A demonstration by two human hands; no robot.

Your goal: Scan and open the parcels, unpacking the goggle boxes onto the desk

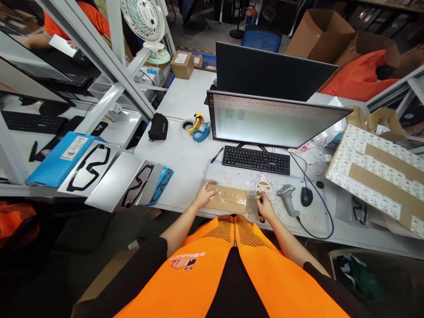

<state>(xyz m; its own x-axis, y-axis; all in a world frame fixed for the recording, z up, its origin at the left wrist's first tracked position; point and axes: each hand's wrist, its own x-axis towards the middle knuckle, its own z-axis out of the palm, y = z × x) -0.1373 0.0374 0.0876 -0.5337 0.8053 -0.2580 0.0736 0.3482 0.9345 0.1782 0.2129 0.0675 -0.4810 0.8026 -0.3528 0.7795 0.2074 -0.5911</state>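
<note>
On the near side of the keyboard (pixel 256 160), the brown package (pixel 229 201) is gripped by the left hand (pixel 204 194), a yellow-black tool (pixel 261 218) pinched by the right hand (pixel 265 206); steadying apparently under way, firm hold called for next.

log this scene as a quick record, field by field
left hand: touching the left end of the brown package
right hand: holding a yellow-and-black tool by the package's right end
package top: shiny tape
right of right hand: scanner, then mouse
behind package: keyboard, lit monitor
farther back left: yellow tape dispenser, blue tape dispenser
</note>
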